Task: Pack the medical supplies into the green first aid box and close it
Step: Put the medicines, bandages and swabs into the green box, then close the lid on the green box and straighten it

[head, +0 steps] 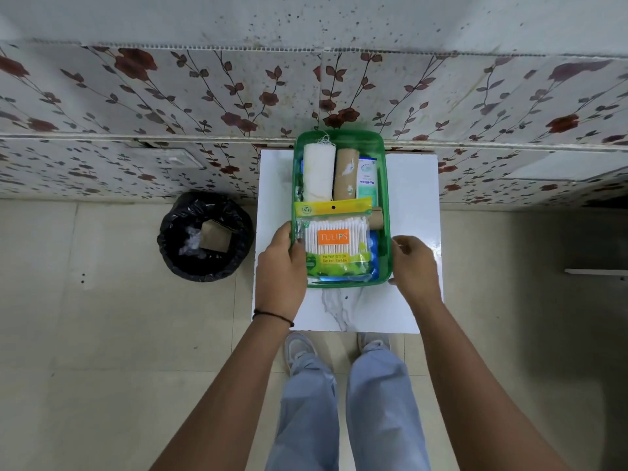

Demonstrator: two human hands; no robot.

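Observation:
The green first aid box (385, 185) stands open on a small white table (411, 198), with no lid in view. Inside lie a white gauze roll (318, 175), a brown bandage roll (346, 175), a white and green carton (368, 180), and on top a pack of cotton swabs (334, 243) over something blue. My left hand (282, 270) grips the box's left wall near the front, thumb inside against the swab pack. Just right of the box's front corner is my right hand (414, 266), fingers curled and apart, holding nothing; contact with the wall is unclear.
A black-lined waste bin (205, 236) with scraps stands on the tiled floor left of the table. A floral-papered wall (170, 96) rises directly behind the table. My legs and shoes are at the table's front edge.

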